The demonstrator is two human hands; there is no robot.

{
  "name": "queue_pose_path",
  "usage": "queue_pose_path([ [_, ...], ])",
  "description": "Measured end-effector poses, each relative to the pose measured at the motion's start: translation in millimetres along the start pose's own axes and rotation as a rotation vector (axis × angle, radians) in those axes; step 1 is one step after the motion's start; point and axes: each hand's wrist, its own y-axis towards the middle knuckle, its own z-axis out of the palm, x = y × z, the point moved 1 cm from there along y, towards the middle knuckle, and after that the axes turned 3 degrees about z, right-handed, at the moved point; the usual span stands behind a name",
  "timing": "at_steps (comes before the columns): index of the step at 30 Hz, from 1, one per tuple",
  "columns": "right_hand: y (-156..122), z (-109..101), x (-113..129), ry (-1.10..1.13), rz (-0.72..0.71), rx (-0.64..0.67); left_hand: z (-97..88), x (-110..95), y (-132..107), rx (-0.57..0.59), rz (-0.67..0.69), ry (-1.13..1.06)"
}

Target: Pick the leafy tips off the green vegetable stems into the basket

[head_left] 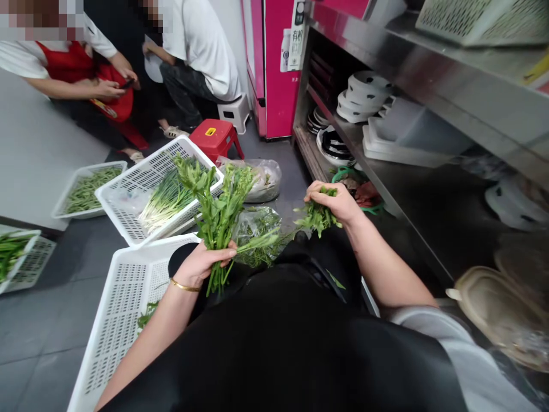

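Observation:
A bunch of leafy green stems [221, 214] stands upright in my left hand [210, 257], whose fingers are wrapped round the lower stalks. One loose stalk sticks out from that hand to the right. My right hand [337, 203] is closed round a small clump of green leaves [319, 217], held apart from the bunch. Between and below my hands lies a clear plastic bag [259, 229] with thin green sprigs in it. A white perforated basket [118, 320] stands at my left, with a few leaves inside, partly hidden by my left forearm.
Ahead on the left, a white basket [124, 220] holds spring onions [171, 197]. Green beans [94, 186] fill another basket. A red stool [217, 140] and a filled plastic bag [263, 180] stand ahead. Metal shelves [398, 189] with dishes run along the right. Two seated people are at the back left.

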Motion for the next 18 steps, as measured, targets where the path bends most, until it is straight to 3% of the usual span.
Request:
queue_pose_path([
  [2,1.8,11.9,10.8,-0.145,-0.061,0.081,2.7,-1.3,5.7,0.005,0.020,0.100],
  [6,10.2,66.4,31.5,-0.587,-0.193,0.544,15.3,-4.5,13.3,-0.016,0.074,0.205],
  [9,17.7,96.8,25.6,-0.709,-0.211,0.828,19.1,-4.1,11.3,0.014,0.062,0.186],
  [11,20.5,102.9,14.5,-0.655,-0.179,0.882,15.8,-2.5,7.1,0.041,0.034,0.151],
  [13,19.7,101.4,2.6,-0.516,-0.067,0.856,10.0,-0.6,3.1,0.054,0.029,0.107],
  [16,10.6,98.9,-9.7,-0.182,0.133,0.826,2.9,2.0,0.5,0.040,0.044,0.030],
  [18,2.0,102.3,-13.0,0.040,0.184,0.865,1.5,3.6,1.1,0.036,0.025,0.001],
])
